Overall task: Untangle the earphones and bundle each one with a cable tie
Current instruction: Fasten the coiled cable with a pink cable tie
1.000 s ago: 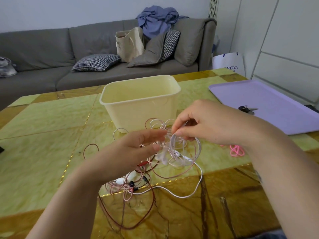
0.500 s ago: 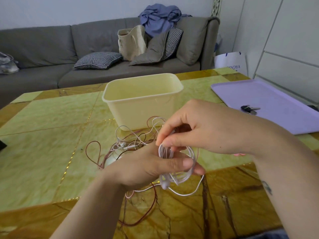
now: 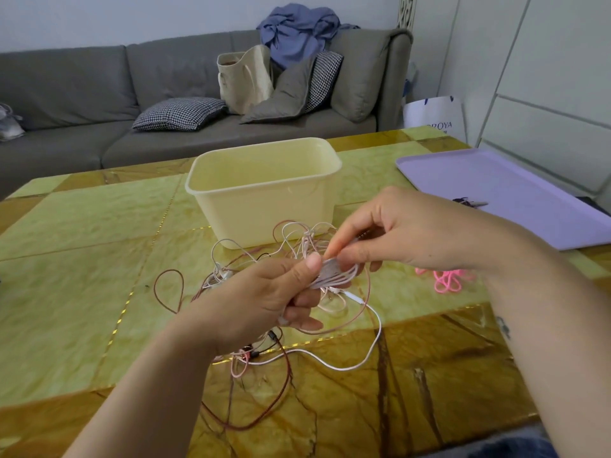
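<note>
A tangle of earphone cables [image 3: 251,355], white, pale pink and dark red, lies on the table in front of the cream tub. My left hand [image 3: 264,302] grips a small coil of white cable [image 3: 334,274] between thumb and fingers, lifted above the table. My right hand [image 3: 406,233] pinches the same coil from the right with thumb and forefinger. A white strand [image 3: 373,342] trails from the coil down to the table. A bunch of pink cable ties [image 3: 446,279] lies to the right, partly hidden by my right wrist.
A cream plastic tub [image 3: 264,193] stands just behind the tangle. A purple tray [image 3: 515,190] with a set of keys [image 3: 469,202] sits at the right. A grey sofa with cushions and a bag is beyond the table's far edge.
The coil was lowered and squeezed between both hands half a second ago; now it is flattened and held a little higher and further right, with my right hand pinching its upper edge.
</note>
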Available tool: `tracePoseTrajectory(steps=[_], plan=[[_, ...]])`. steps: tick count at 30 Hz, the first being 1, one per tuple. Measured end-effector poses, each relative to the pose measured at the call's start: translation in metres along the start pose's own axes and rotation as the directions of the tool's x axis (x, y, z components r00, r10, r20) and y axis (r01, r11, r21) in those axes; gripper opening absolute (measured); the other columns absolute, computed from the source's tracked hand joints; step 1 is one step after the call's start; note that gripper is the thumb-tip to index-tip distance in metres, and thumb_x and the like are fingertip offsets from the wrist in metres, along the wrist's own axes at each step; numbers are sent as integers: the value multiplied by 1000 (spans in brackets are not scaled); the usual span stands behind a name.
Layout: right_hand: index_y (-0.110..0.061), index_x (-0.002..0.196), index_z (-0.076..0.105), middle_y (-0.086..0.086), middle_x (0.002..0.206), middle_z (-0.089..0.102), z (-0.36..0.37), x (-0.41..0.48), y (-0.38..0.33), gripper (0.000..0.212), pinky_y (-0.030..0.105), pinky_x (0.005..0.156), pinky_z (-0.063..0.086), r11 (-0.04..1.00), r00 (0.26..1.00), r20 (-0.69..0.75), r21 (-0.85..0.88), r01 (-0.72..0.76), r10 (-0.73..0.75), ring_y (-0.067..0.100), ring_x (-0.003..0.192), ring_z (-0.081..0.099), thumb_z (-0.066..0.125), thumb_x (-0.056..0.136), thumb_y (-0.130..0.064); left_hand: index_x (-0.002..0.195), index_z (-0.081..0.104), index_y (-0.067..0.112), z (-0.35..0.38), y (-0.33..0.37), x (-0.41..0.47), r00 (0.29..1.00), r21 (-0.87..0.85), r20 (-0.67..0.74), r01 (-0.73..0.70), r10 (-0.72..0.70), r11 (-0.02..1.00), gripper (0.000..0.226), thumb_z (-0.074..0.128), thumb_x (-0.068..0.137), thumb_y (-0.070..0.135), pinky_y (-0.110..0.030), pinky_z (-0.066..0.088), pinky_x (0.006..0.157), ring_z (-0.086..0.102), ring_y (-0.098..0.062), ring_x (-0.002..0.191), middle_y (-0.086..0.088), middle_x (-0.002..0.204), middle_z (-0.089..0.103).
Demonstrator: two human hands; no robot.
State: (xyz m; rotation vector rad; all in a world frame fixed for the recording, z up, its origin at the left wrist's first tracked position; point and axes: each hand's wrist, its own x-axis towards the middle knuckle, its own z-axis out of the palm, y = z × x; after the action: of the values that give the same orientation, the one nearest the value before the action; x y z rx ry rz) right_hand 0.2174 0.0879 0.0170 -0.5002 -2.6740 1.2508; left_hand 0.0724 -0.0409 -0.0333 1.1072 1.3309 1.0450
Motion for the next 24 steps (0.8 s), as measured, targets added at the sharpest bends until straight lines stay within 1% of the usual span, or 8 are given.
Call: tracePoseTrajectory(steps=[3, 6, 9, 11, 15, 19, 22, 24], plan=[[-24, 86, 75, -2, 75, 73, 0, 1, 5, 15, 14, 64, 53, 1000, 999, -27, -12, -20, 20, 3, 64, 64, 70, 83, -10, 91, 65, 7, 0, -7, 2, 1000, -42, -26, 4, -5, 999, 40, 45, 92, 42, -38, 53, 88, 31, -9, 53, 7, 63, 38], [-20, 88, 76, -3, 73, 72, -1, 0, 8, 15, 15, 64, 54, 999, 999, -28, -21, -40, 40, 5, 66, 67, 69, 84, -7, 73, 57, 14, 3, -6, 5, 993, 295, -96, -41, 72, 955, 41, 40, 96, 43, -40, 53, 89, 39, -6, 55, 10, 59, 43], [-16, 90, 75, -1, 75, 72, 1, 0, 12, 14, 18, 63, 56, 995, 996, -18, -54, -87, 86, 9, 66, 70, 66, 86, -7, 66, 42, 21, 14, 1, 8, 982, 750, -133, 10, 136, 661, 38, 36, 99, 38, -19, 40, 60, 40, -4, 54, 8, 60, 44], [-16, 91, 75, 1, 77, 73, 3, -1, 13, 13, 19, 64, 57, 993, 994, -25, -62, -104, 103, 10, 67, 71, 66, 87, -8, 75, 39, 21, 21, 3, 10, 972, 884, -127, 20, 198, 467, 30, 32, 101, 34, -21, 33, 61, 41, -7, 63, 8, 69, 40], [-17, 90, 73, -3, 71, 71, -1, -6, 15, 11, 5, 45, 41, 988, 986, -70, -15, -154, 152, 6, 65, 69, 64, 88, -10, 110, 53, 17, 22, -4, 23, 938, 962, -135, 47, 320, 268, 22, 34, 102, 26, -26, 39, 73, 51, -20, 85, 4, 93, 46], [-15, 89, 70, -7, 60, 70, -13, -11, 23, 11, 8, 46, 44, 972, 976, -53, 115, -206, 213, 3, 59, 68, 62, 88, -8, 92, 66, 14, 16, -28, 35, 739, 996, -87, 45, 668, 80, 26, 45, 93, 28, -36, 47, 76, 56, -26, 69, 0, 77, 58], [-14, 93, 70, -11, 57, 68, -10, -13, 33, 11, 7, 46, 43, 969, 975, -32, 119, -215, 220, 0, 55, 65, 61, 89, -9, 88, 66, 15, 19, -34, 39, 728, 999, -52, 41, 683, 32, 29, 41, 94, 29, -40, 48, 90, 58, -25, 69, 2, 75, 60], [-17, 94, 70, -11, 60, 69, -6, -14, 38, 12, 8, 49, 44, 968, 976, -52, 153, -199, 209, 0, 57, 65, 61, 90, -11, 84, 63, 15, 24, -33, 39, 753, 995, -89, 39, 652, 91, 29, 39, 94, 28, -36, 49, 84, 60, -24, 67, 6, 73, 60]])
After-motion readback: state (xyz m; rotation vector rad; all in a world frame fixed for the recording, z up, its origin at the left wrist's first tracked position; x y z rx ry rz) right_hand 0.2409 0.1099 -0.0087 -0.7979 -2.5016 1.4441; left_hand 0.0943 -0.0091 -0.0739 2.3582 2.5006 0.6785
